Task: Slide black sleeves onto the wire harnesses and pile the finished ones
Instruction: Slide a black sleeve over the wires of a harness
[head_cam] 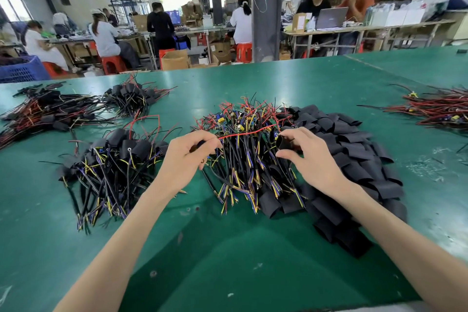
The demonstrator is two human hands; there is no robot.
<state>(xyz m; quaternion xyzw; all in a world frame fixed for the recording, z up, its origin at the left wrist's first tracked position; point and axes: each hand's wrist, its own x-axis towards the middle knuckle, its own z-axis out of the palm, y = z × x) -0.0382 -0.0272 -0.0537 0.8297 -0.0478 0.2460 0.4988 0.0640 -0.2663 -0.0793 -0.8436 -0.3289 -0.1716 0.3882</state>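
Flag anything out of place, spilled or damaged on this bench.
Nothing looks damaged. Two minor things: pale scraps litter the green mat right of the loose sleeve pile, and one red wire loop sticks up out of the near-left sleeved pile rather than lying flat with the rest.

No text, label, brand or number is readable anywhere; the print on the distant cardboard boxes [298, 22] is too blurred.
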